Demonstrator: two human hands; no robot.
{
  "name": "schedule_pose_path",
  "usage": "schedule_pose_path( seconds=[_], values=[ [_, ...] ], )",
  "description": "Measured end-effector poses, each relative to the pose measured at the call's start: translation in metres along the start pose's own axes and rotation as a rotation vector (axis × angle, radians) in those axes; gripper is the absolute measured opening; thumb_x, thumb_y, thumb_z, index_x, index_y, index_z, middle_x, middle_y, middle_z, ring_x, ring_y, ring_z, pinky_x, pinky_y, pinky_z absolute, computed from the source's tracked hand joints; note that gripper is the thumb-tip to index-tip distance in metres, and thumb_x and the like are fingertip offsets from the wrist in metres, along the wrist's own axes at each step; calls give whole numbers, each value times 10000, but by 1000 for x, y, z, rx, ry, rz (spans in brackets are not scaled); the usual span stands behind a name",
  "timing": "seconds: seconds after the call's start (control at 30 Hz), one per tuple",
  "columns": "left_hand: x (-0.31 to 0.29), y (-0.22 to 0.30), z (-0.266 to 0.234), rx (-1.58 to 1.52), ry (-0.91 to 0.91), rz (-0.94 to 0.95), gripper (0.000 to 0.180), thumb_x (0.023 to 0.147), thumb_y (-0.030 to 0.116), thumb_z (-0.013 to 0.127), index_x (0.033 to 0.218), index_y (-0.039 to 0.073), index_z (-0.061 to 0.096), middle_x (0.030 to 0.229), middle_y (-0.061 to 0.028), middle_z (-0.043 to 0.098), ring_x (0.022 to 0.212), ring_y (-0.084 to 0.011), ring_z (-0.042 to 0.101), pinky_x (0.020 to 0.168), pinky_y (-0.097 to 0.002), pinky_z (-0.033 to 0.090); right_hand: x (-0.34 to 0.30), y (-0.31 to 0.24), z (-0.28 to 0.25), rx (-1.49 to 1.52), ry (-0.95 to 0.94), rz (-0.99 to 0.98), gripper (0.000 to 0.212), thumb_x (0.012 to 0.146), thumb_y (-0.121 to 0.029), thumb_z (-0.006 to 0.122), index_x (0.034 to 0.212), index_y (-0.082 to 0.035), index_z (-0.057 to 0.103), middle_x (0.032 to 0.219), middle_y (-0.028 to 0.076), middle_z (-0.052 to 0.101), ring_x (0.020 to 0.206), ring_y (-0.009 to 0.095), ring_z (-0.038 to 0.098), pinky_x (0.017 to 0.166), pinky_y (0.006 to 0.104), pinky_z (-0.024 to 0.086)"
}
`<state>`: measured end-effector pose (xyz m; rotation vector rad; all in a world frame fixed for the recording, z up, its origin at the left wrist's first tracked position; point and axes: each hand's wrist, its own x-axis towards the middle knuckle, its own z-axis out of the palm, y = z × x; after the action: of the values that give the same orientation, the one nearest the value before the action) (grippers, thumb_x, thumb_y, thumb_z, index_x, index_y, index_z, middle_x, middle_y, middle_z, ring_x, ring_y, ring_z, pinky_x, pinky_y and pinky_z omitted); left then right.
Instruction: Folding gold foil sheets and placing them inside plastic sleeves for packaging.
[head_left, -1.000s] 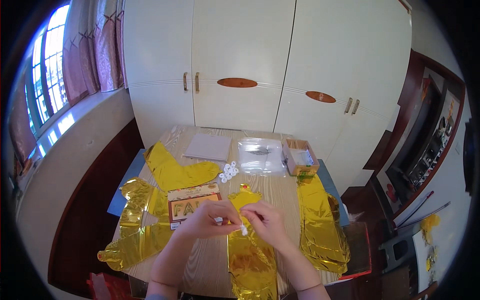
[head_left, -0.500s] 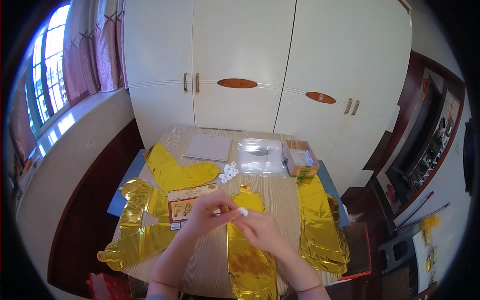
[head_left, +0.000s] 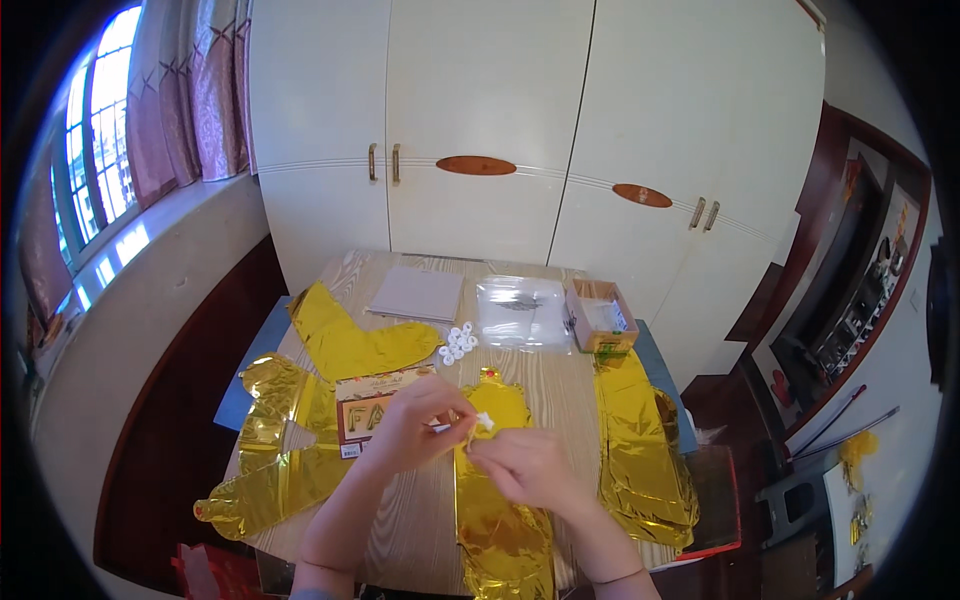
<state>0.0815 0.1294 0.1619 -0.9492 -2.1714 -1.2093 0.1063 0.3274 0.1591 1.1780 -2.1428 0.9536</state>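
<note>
The left hand (head_left: 425, 425) pinches a small white piece (head_left: 485, 421) above a flat, shiny gold foil shape (head_left: 506, 535) on the table (head_left: 412, 515); the right hand (head_left: 527, 470) curls beside it, its hold unclear. Handling looks unfinished.

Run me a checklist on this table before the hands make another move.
1. Small white piece in view: ok, at the fingertips.
2. Whose grip holds it, left hand or right hand: cannot tell.
3. Middle gold foil piece lying on the table: ok, under the hands.
4. Printed card fully visible: not ok, left hand covers part.
5. White round pieces grouped together: ok.
6. Box upright: ok.
</note>
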Motion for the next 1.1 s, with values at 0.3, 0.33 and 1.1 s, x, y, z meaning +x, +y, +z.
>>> schedule_pose_path(
  seconds=[0.3,0.33,1.1],
  values=[
    [0,-4,3,-299,-33,-18,83,782,15,696,840,55,651,803,-13,614,642,-100,545,543,-229,446,-5,16,10,-47,-39,103,96,811,-92,661,901,-99,693,754,66,638,621,236,628,564,317,495],
    [-1,-4,3,-266,-49,-57,90,786,15,691,852,56,647,800,-13,612,630,-98,540,539,-228,445,-4,13,9,12,-30,98,92,815,-95,660,902,-95,689,762,70,639,627,236,629,565,317,494],
    [-3,11,8,15,-182,136,435,722,-29,649,1124,136,664,943,-67,634,786,-247,637,636,-330,516,-11,28,9,800,-115,659,149,895,-128,576,959,-24,662,669,-58,551,583,31,473,512,225,373]
  ],
)
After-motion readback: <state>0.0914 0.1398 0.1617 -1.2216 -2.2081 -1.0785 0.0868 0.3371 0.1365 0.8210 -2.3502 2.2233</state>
